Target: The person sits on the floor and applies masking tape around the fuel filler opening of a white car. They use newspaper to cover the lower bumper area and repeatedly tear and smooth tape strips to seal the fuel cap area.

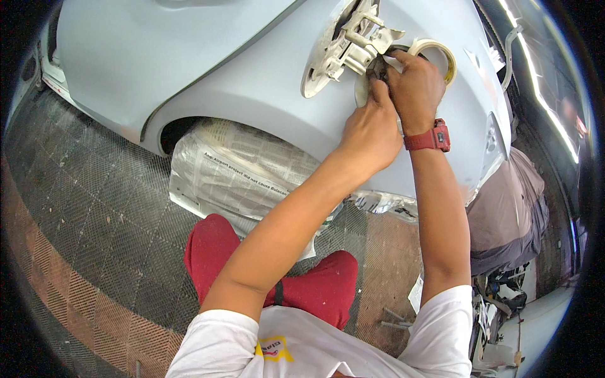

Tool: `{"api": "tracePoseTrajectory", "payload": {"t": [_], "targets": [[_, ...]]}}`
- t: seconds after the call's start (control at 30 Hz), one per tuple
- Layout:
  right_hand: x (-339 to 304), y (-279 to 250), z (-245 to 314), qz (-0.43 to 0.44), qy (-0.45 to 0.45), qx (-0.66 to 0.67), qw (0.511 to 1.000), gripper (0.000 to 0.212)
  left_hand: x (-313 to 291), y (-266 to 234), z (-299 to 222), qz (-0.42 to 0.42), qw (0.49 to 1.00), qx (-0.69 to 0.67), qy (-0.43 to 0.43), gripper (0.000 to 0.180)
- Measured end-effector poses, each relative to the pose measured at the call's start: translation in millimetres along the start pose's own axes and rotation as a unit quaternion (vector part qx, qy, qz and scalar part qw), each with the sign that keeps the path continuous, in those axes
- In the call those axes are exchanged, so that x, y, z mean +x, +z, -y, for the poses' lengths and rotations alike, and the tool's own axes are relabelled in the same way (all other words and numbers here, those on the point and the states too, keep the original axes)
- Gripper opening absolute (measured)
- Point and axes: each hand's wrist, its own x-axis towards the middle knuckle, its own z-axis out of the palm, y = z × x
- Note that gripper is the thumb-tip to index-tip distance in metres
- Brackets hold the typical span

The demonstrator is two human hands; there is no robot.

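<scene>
White cotton shirt [302,349] | both hands' [372,129] [413,85] grip pinching tape [378,66] | glossy panel [252,63]

We are seeing the tape roll [435,53] lying right of the fuel flap [343,47], the wrapped wheel [246,170] sitting below the car panel [189,63].

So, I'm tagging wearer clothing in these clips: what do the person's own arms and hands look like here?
Both forearms are bare below short white T-shirt sleeves. The right hand has a chunky red wristwatch on its wrist; the left hand wears nothing. No gloves on either.
</scene>
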Motion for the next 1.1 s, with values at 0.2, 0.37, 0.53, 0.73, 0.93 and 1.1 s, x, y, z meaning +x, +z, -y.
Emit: {"api": "tracePoseTrajectory", "payload": {"t": [0.2,0.37,0.53,0.73,0.93,1.1], "targets": [[0.5,4.5,-1.1,-0.015,-0.022,-0.014,1.0,0.023,1.4,0.7,2.5,-0.016,1.0,-0.024,0.004,0.036],[1.6,5.1,-1.0,-0.02,-0.028,-0.008,0.999,0.021,7.4,-1.0,4.4,-0.003,1.0,-0.027,0.003,0.035],[2.5,-1.3,-0.7,0.025,-0.031,-0.015,0.999,0.024,8.4,2.4,2.0,-0.017,1.0,0.001,0.006,0.037],[6.1,-17.9,-11.0,0.093,-0.082,0.03,0.992,0.032,14.9,-6.1,-4.9,0.004,0.994,0.108,0.013,0.042],[9.1,-34.1,-11.4,0.138,-0.084,0.012,0.987,0.032,12.5,-7.5,-2.3,-0.032,0.996,0.083,0.032,0.049],[6.2,-44.8,-9.9,0.105,-0.071,-0.01,0.992,0.031,14.6,12.3,6.9,-0.092,0.986,0.099,0.098,0.054]]}}
